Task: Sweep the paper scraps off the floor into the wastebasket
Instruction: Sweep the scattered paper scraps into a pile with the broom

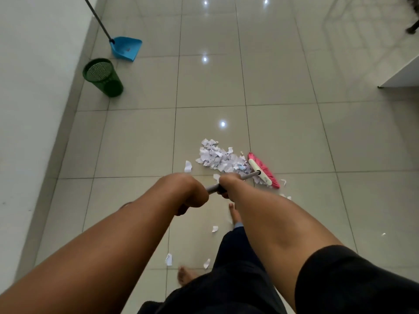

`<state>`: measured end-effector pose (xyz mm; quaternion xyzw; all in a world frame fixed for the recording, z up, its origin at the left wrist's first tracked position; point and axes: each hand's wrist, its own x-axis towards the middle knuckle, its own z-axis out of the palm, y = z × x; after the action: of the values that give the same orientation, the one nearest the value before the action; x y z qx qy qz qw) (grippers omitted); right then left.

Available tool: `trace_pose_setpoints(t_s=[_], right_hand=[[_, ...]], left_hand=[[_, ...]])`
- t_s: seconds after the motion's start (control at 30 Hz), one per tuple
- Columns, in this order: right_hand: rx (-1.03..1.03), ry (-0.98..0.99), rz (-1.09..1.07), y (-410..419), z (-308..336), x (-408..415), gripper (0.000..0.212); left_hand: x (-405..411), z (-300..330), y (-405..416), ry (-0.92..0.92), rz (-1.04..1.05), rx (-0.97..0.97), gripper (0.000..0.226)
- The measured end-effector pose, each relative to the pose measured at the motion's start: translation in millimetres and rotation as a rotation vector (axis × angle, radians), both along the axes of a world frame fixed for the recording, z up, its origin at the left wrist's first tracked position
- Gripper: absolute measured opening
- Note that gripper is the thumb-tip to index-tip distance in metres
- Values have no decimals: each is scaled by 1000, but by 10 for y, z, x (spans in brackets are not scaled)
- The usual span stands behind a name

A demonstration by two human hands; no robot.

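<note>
Both hands are wrapped round the grey metal broom handle (235,181): the left hand (192,193) nearer the body, the right hand (229,184) just ahead of it and nearer the head. The handle runs forward and to the right from the grip to the pink-bristled broom head with its white plastic bar (264,171). The heap of torn white paper scraps (220,158) touches the head's left face, its long axis slanting away leftward. The green mesh wastebasket (103,77) stands well apart, far forward and left, beside the blue plastic dustpan (125,47). A few loose scraps (169,259) lie behind the grip, probably needing a separate pass.
</note>
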<state>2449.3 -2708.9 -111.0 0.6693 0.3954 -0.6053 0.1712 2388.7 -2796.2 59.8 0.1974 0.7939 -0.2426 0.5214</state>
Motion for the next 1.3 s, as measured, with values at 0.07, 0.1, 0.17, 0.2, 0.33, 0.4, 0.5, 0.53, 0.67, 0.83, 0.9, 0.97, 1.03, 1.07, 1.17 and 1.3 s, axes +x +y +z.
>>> trace_pose_setpoints(t_s=[0.07,0.1,0.17,0.2,0.33,0.4,0.5,0.53,0.67,0.83,0.9,0.97,1.03,1.07,1.17,1.3], right_hand=[[-39,-51,-67,-255,-7,-30,33],[-57,-33,-91,-368,11,-42,35],[-48,-14,-109,-656,65,-24,32],[-16,2,-124,-724,82,-36,25],[70,17,-125,-831,162,137,25],[87,0,-122,-795,211,280,18],[149,-12,-178,-618,270,587,23],[148,-19,-190,-544,288,729,25],[154,-64,-246,-265,220,1253,31],[118,-146,-296,143,37,1922,23],[87,-171,-331,261,-48,2120,23],[62,-167,-359,350,-135,2222,22],[46,-162,-384,434,-226,2261,18],[36,-162,-387,477,-260,2257,17],[48,-144,-341,550,-292,2132,12],[66,-150,-254,498,-306,1855,13]], left_hand=[[-56,-51,-276,-61,-54,36,33],[-60,-69,-415,-72,-44,29,33],[-45,18,-675,-83,-77,-2,33],[-66,21,-742,-86,-67,13,29],[63,161,-885,-85,-83,63,23],[180,206,-846,-79,-119,74,31],[432,228,-667,-99,-186,107,42],[546,224,-573,-106,-214,124,43],[944,131,-203,-95,-377,173,30],[1522,34,301,-92,-675,271,34],[1689,-58,441,-75,-752,288,36],[1772,-146,548,-79,-757,294,40],[1805,-201,658,-98,-747,285,42],[1801,-217,715,-96,-737,274,44],[1685,-250,812,-90,-695,243,45],[1441,-296,743,-76,-600,179,42]])
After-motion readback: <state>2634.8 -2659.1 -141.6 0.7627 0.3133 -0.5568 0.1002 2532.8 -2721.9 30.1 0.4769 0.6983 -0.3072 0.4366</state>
